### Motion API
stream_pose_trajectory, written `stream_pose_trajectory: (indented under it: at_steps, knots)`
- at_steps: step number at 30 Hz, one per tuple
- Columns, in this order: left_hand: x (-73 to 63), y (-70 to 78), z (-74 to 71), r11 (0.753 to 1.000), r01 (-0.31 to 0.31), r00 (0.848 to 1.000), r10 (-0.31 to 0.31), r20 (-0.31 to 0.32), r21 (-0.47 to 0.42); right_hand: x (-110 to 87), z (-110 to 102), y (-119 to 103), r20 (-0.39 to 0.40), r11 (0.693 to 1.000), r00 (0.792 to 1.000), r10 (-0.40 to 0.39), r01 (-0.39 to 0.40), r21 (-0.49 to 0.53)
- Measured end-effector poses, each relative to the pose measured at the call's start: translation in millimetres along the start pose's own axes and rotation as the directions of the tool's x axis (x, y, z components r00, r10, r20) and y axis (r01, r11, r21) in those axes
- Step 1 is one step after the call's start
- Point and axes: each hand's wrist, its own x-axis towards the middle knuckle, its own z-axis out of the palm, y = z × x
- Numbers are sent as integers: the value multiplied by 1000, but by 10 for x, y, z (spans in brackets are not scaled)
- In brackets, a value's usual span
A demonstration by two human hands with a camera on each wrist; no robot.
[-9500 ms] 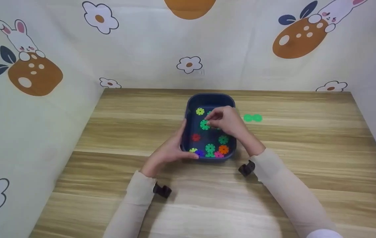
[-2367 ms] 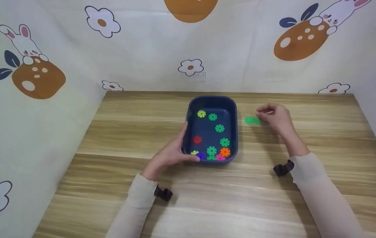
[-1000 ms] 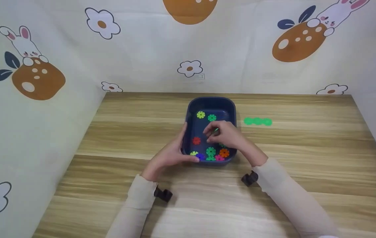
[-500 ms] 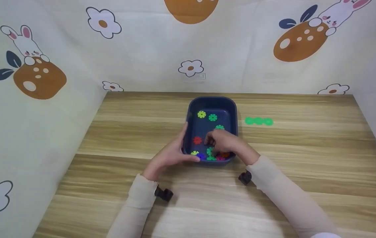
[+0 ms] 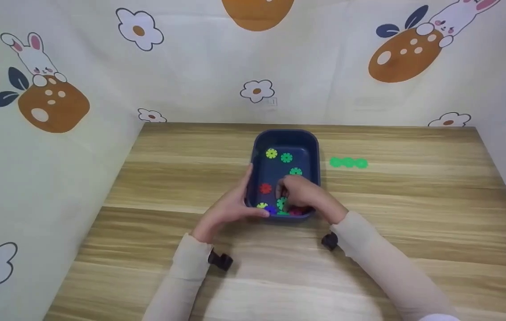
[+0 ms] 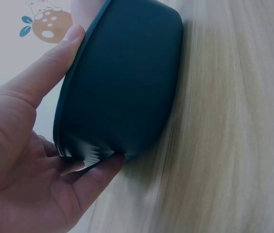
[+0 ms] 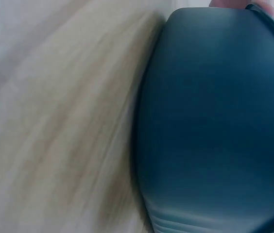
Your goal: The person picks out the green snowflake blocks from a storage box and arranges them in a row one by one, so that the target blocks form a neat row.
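Note:
A dark blue rectangular tub (image 5: pixel 285 138) stands on the table, with several notched plastic discs inside. My left hand (image 5: pixel 233 203) grips its near left corner, thumb over the rim and fingers along the side; the left wrist view shows the same hold on the tub (image 6: pixel 122 82). My right hand (image 5: pixel 299 191) reaches down into the near right part. Its fingers are bent at a green disc (image 5: pixel 281 203), and whether they pinch it is hidden. To the tub's right lies a row of three joined green discs (image 5: pixel 348 162). Only the tub's outer wall (image 7: pixel 214 111) fills the right wrist view.
Inside the tub are also a yellow disc (image 5: pixel 271 153), green discs (image 5: pixel 286 158) and a red disc (image 5: pixel 265 188). A blue disc (image 5: pixel 271 210) lies at the near end. A printed cloth wall (image 5: pixel 208 58) borders the wood-grain table (image 5: pixel 181 174).
The row on the table has grown from two green discs to three, after my right hand took one from the tub. That hand then returned to the tub, lower down. My left hand stays put.

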Motion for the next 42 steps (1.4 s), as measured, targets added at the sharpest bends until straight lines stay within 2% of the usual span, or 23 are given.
stream_pose_trajectory:
  at_steps: [8,15,20,24,28,33,42]
  knots:
    - [23,-1,3,1000,-13,1000,13,2,2,-1,10,25,-12,995,1000,-10,11,100]
    - [22,8,-4,1000,-29,1000,29,7,5,2,-7,30,-13,978,1000,-10,12,207]
    - [17,8,-2,999,-37,999,37,7,14,-17,-18,32,-35,974,999,-39,46,222]
    - [8,20,4,1000,-4,1000,4,-2,25,-23,-20,28,-66,971,996,-55,68,229]
    - [3,27,9,1000,13,1000,-13,-7,18,-22,-18,22,-85,965,996,-26,47,256]
    - [7,13,10,1000,6,1000,-6,-2,3,-16,-20,21,-116,961,993,-2,34,275]
    - [10,13,8,1000,2,1000,-2,-4,10,-24,-19,27,-200,944,980,4,62,325]
